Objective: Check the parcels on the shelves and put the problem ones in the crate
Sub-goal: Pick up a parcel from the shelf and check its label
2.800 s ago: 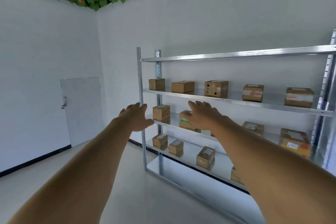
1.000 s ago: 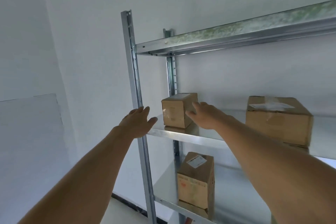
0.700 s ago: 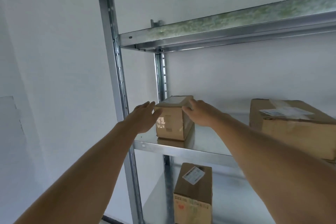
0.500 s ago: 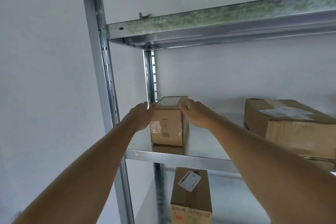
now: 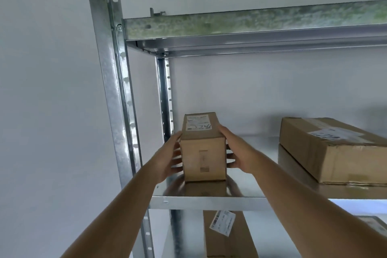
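A small brown cardboard parcel [image 5: 202,153] with a white label on top stands at the left end of a metal shelf [image 5: 209,202]. My left hand [image 5: 167,159] holds its left side and my right hand [image 5: 236,151] holds its right side, with fingers wrapped round the box's edges. The parcel's bottom looks level with the shelf surface; I cannot tell whether it is lifted. No crate is in view.
A larger flat parcel [image 5: 335,148] lies to the right on the same shelf. Below, another parcel [image 5: 228,236] carries a loose, tilted label. The rack's front upright [image 5: 113,94] stands just left of my left hand. An upper shelf beam [image 5: 251,25] runs overhead.
I have walked up to the rack. Both hands moved from reaching in the air to clasping the small parcel's two sides, and the parcel has turned its narrow end toward me.
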The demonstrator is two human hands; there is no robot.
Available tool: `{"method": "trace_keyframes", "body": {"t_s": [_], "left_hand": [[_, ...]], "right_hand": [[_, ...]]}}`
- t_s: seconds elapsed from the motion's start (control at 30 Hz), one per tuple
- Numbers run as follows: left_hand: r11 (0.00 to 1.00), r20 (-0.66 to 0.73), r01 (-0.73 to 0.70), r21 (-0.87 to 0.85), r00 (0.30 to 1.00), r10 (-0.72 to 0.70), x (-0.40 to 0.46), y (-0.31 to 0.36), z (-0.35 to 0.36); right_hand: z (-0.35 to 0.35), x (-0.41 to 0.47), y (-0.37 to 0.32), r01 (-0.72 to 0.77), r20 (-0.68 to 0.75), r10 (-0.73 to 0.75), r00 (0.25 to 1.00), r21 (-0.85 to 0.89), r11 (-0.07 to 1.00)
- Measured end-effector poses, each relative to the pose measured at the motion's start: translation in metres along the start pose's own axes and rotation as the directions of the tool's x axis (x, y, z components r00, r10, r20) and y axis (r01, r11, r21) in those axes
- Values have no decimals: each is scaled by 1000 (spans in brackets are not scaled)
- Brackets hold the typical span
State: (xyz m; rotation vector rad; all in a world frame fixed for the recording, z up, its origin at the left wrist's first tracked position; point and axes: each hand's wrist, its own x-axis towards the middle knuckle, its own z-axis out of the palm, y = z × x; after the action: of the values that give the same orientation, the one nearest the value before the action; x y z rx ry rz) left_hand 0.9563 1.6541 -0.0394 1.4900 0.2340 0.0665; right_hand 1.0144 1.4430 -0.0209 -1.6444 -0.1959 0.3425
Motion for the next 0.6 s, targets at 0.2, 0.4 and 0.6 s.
{"method": "trace_keyframes", "body": {"t_s": [0.2,0.4,0.6], "left_hand": [[958,69,-171,-229,979,191,8,-26,-3],[917,210,-243,-317,925,318,13,-49,-3],[910,348,-268,-318,859,374,12,-56,-10]], "right_hand": [[1,-7,28,165,93,-183,979,169,972],[3,-9,51,234,96,-281,955,341,910],[-2,-3,64,231,134,-310,941,412,881]]}}
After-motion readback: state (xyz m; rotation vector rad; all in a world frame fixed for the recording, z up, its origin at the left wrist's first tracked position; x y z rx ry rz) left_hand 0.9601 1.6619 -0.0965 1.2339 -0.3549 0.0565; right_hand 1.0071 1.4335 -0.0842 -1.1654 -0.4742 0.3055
